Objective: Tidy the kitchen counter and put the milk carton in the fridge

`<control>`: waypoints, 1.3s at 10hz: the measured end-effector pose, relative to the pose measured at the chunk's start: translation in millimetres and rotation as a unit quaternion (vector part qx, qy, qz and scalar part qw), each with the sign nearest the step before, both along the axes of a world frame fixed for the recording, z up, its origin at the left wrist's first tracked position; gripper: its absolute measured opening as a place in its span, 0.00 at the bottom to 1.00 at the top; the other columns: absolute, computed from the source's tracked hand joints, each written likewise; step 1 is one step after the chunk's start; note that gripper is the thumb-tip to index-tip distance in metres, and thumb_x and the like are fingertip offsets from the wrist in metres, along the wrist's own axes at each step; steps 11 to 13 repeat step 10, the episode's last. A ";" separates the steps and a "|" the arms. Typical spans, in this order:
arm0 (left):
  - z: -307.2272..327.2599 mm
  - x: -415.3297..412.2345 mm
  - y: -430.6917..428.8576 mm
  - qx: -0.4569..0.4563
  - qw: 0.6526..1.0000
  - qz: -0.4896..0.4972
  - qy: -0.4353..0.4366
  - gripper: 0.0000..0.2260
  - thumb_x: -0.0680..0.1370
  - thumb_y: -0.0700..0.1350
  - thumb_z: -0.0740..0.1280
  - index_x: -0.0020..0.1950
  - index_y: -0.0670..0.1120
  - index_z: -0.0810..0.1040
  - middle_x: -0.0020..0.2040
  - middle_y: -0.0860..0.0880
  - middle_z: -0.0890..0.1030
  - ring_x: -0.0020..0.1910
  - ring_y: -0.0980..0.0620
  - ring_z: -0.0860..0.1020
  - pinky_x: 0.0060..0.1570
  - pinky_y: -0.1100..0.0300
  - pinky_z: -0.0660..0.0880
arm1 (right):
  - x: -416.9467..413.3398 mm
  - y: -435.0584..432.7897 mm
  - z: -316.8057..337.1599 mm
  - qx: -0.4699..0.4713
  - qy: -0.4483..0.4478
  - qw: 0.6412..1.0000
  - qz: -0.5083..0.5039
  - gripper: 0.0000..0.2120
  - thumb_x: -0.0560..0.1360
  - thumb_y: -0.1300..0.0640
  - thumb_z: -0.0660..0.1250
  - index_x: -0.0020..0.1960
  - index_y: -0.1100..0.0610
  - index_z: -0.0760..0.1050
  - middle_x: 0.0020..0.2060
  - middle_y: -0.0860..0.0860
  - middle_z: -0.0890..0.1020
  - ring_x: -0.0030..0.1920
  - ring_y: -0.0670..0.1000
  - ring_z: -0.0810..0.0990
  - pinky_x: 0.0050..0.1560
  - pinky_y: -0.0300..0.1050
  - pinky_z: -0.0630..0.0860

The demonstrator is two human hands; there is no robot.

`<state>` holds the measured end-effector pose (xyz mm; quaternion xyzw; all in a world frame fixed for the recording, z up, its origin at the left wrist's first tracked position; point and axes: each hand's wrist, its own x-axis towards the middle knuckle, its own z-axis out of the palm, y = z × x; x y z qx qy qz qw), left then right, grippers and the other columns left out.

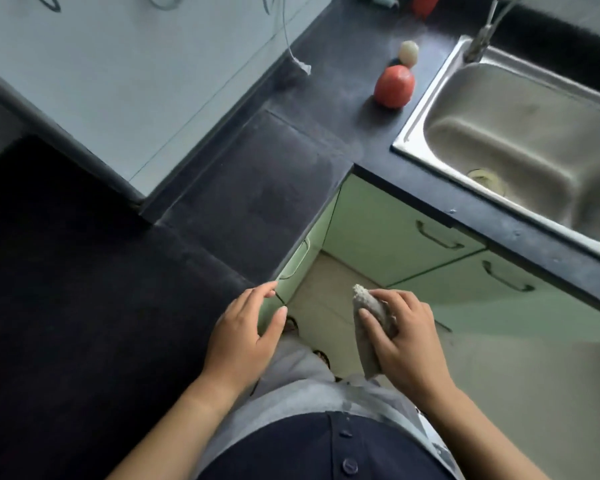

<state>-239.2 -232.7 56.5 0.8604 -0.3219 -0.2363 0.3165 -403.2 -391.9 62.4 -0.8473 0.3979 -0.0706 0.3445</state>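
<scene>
I look down at a dark L-shaped kitchen counter (264,188). My right hand (406,337) is closed around a crumpled grey cloth (369,317), held in the air above the floor in front of the cabinets. My left hand (246,330) hovers beside the counter's edge with its fingers spread and nothing in it. A red rounded object (394,86) stands on the counter near the sink, with a small pale rounded object (408,51) just behind it. No milk carton is in view.
A steel sink (520,140) with a tap (482,39) fills the right side. A pale tiled wall (125,77) with a hanging cord (300,64) stands at the back left. Green cabinet doors (395,237) with handles run under the counter.
</scene>
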 end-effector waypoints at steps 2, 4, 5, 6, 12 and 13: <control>-16.0 60.9 -30.0 0.067 0.997 0.010 -0.030 0.28 0.72 0.63 0.50 0.65 0.50 0.71 0.63 0.53 0.74 0.62 0.53 0.71 0.60 0.59 0.68 | 96.5 -45.9 0.8 -0.011 0.004 0.996 0.087 0.13 0.74 0.46 0.64 0.57 0.48 0.74 0.51 0.45 0.74 0.53 0.51 0.68 0.53 0.38 0.61; -32.1 113.1 -37.7 0.159 0.983 0.059 -0.076 0.25 0.75 0.61 0.54 0.67 0.50 0.71 0.67 0.51 0.71 0.66 0.48 0.69 0.61 0.51 0.70 | 209.1 -75.0 3.3 -0.032 0.005 0.976 0.216 0.14 0.74 0.46 0.64 0.59 0.49 0.74 0.54 0.49 0.75 0.54 0.54 0.68 0.52 0.40 0.63; -37.6 123.7 -42.8 0.197 0.972 0.092 -0.084 0.22 0.76 0.56 0.60 0.68 0.49 0.69 0.70 0.49 0.68 0.68 0.47 0.66 0.61 0.50 0.70 | 247.5 -81.7 -4.5 -0.040 0.019 0.960 0.277 0.16 0.75 0.45 0.64 0.61 0.49 0.73 0.55 0.49 0.75 0.56 0.54 0.68 0.52 0.42 0.66; -41.7 122.7 -51.5 0.227 0.963 0.117 -0.089 0.24 0.76 0.57 0.59 0.70 0.50 0.65 0.72 0.48 0.64 0.70 0.47 0.62 0.62 0.51 0.68 | 274.3 -86.4 -13.7 -0.050 0.041 0.944 0.322 0.18 0.75 0.45 0.62 0.63 0.47 0.70 0.56 0.50 0.73 0.58 0.55 0.67 0.53 0.49 0.72; -51.3 110.2 -83.1 0.298 0.927 0.214 -0.071 0.26 0.77 0.57 0.58 0.73 0.52 0.57 0.76 0.49 0.56 0.73 0.47 0.57 0.67 0.48 0.63 | 293.5 -100.6 -46.1 -0.105 0.119 0.896 0.415 0.24 0.73 0.39 0.61 0.65 0.49 0.66 0.64 0.51 0.67 0.65 0.56 0.62 0.55 0.54 0.71; -51.3 110.2 -83.1 0.298 0.927 0.214 -0.071 0.26 0.77 0.57 0.58 0.73 0.52 0.57 0.76 0.49 0.56 0.73 0.47 0.57 0.67 0.48 0.63 | 293.5 -100.6 -46.1 -0.105 0.119 0.896 0.415 0.24 0.73 0.39 0.61 0.65 0.49 0.66 0.64 0.51 0.67 0.65 0.56 0.62 0.55 0.54 0.71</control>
